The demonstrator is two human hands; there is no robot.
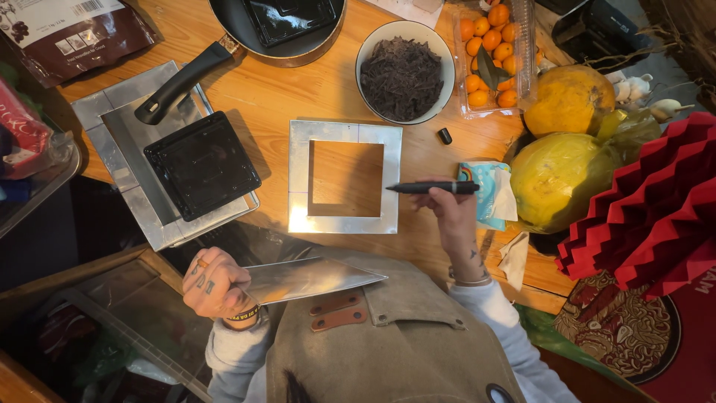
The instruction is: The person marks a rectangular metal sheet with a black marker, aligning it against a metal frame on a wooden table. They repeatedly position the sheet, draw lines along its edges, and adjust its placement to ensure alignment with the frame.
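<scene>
- Nearest the camera, the left hand (216, 283) is closed on a loose silver sheet piece (309, 277), whose long axis runs left to right and tapers toward the right.
- Landmark: square silver frame (300, 179), lying flat on the worktop (276, 97) just beyond that sheet piece.
- Right hand (447, 213) is closed around a black marker (432, 187), held level; its tip touches or hovers at the frame's right border, and contact cannot be confirmed.
- Marker cap (444, 136) lies right of the frame, apart.
- Bowl of dark shavings (403, 75) stands beyond the frame.
- Black tray (201, 164) lies left of the frame; little open room there.
</scene>
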